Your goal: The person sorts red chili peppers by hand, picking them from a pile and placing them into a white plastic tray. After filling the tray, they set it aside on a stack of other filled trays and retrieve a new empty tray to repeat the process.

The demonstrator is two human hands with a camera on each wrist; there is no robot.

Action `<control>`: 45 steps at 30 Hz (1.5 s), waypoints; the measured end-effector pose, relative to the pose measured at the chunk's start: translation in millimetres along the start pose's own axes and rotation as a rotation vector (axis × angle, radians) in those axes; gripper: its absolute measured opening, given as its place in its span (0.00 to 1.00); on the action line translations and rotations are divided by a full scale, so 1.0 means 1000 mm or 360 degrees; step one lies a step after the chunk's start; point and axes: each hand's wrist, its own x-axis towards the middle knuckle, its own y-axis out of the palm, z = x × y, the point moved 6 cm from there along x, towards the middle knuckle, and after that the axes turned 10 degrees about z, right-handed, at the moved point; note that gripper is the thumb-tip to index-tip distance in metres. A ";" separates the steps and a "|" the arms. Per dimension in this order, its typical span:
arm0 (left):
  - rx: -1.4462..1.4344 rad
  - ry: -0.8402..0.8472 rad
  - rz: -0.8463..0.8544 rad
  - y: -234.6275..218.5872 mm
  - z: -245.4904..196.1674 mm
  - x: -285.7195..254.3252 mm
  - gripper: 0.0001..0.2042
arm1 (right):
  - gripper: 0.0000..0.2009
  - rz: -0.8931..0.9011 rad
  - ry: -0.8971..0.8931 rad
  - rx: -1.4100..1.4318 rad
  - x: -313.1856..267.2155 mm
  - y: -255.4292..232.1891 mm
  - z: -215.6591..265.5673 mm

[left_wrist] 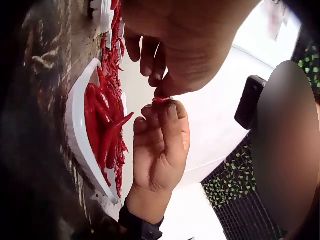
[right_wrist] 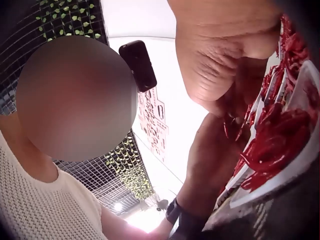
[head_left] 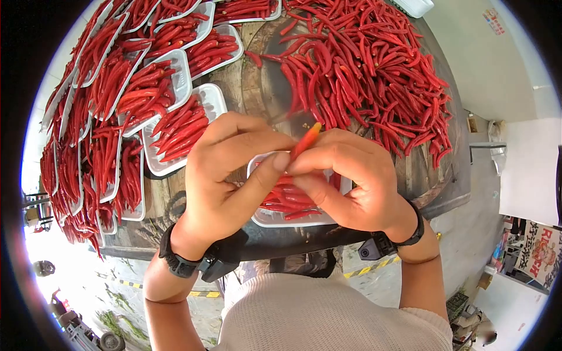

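Observation:
Both hands meet over a white foam tray point(head_left: 346, 186) partly filled with red chili peppers point(head_left: 287, 196). Between them is a single chili pepper point(head_left: 307, 140), red with an orange-yellow end pointing up and away. My left hand point(head_left: 225, 172) pinches it from the left with thumb and fingertips. From the other side my right hand point(head_left: 360, 178) pinches the same chili between thumb and index finger. In the left wrist view only a short red piece of the chili point(left_wrist: 160, 99) shows between the fingertips; the rest is hidden. The filled tray point(left_wrist: 75, 122) sits below the hands.
A large heap of loose red chilies point(head_left: 374, 76) covers the table's right side. Several chili-filled trays point(head_left: 218, 96) lie stacked and overlapping at the left. The wooden table point(head_left: 424, 175) has a rounded dark edge near the person's body.

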 end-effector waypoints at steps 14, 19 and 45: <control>0.0127 0.0013 0.0237 0.005 -0.004 0.005 0.10 | 0.12 -0.0013 -0.0096 -0.0496 -0.006 -0.009 0.002; 0.0227 -0.0029 0.0261 0.008 -0.002 0.003 0.09 | 0.12 0.0433 0.0112 -0.0528 -0.010 0.000 -0.007; 0.0273 -0.0109 -0.0056 0.004 0.011 0.002 0.04 | 0.07 -0.0146 0.0711 -0.0902 -0.013 -0.047 -0.054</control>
